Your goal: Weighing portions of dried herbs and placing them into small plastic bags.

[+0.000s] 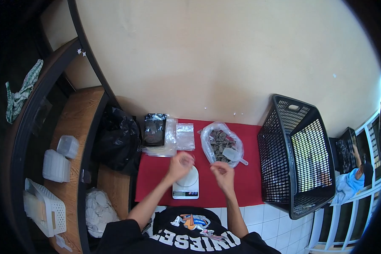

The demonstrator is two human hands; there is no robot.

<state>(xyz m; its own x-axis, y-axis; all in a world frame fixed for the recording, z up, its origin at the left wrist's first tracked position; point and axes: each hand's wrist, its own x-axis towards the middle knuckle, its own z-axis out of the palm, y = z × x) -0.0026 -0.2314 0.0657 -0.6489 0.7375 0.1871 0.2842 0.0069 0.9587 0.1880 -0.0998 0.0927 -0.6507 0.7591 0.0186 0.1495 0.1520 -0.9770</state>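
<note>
My left hand is raised above a white digital kitchen scale, its fingers curled and slightly blurred. My right hand is beside the lower edge of an open clear plastic bag, fingers bent; whether it touches the bag or holds anything small cannot be told. Dark, curled dried pieces fill the bag, and a translucent plastic scoop lies on them with its handle over the rim. Left of the bag lie clear zip bags and a black pouch.
A large black plastic crate stands right of the red-covered table. To the left are a black plastic bag and wooden shelves with clear containers and a white basket. Another person is at far right.
</note>
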